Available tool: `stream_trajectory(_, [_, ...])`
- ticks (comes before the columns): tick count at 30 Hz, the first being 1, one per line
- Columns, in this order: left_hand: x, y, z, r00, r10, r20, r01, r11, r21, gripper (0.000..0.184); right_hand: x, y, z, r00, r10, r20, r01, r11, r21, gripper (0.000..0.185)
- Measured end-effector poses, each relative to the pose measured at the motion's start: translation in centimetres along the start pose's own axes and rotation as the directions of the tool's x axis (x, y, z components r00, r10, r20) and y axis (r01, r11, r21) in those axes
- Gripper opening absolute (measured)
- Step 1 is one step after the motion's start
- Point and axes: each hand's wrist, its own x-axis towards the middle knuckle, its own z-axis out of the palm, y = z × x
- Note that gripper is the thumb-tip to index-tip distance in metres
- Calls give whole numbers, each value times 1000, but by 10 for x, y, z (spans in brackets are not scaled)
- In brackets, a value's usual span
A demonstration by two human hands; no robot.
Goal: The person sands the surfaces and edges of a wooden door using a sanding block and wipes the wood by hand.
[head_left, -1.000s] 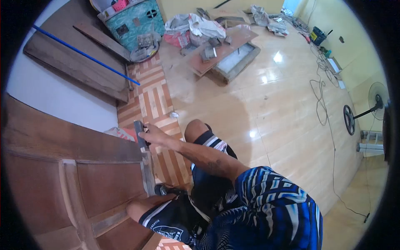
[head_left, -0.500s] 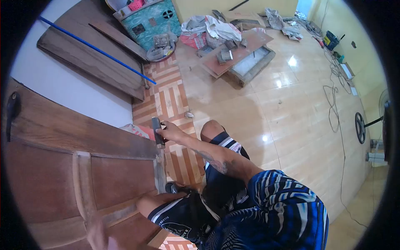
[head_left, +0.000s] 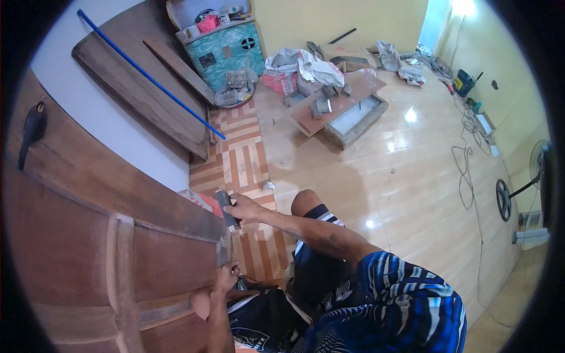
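My right hand (head_left: 246,208) is closed around a grey sanding block (head_left: 224,204), held above the tiled floor just past the end of a wooden panelled door (head_left: 170,253). The door stands at my left, with brown panels, paler worn strips along its frame and a black handle (head_left: 35,126) at the far end. My left hand (head_left: 226,277) is close to the door's near edge, below the block, with its fingers curled together. Whatever is in those fingers, if anything, I cannot make out.
Patterned tiles (head_left: 241,156) run beside the door. Dark boards (head_left: 141,88) and a blue pole (head_left: 150,73) lean on the wall. Further off are sacks (head_left: 306,70), a brown board (head_left: 338,103) with blocks on it, a fan (head_left: 505,200) and a loose cord (head_left: 468,162).
My left hand has moved from the lower left, blurred over the door, to the door's near edge. The block stays in my right hand, and the view has tilted up slightly.
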Motion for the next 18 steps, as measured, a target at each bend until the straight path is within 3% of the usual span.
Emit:
stream_trajectory(1, [3,-11,9,998,-62,18,62,998,-11,28,2,-3,1,998,-54,19,56,989,-134,60])
stream_trajectory(4, [10,-43,32,991,-64,115,57,996,62,28,-13,-12,-5,970,-198,140,229,938,-262,58])
stream_trajectory(7, [20,-47,42,995,-5,103,12,997,-72,28,-21,-2,-17,974,100,201,-44,963,-265,51])
stream_trajectory(10, [30,-65,53,997,72,40,-67,991,-113,27,-16,36,-14,967,234,100,-219,965,-142,53])
stream_trajectory(13, [19,-34,34,994,-69,81,76,994,-83,27,-8,51,-7,977,194,88,-191,981,-34,61])
stream_trajectory(18, [30,-60,49,998,-34,61,39,996,-84,26,-8,55,0,986,157,62,-140,968,-209,59])
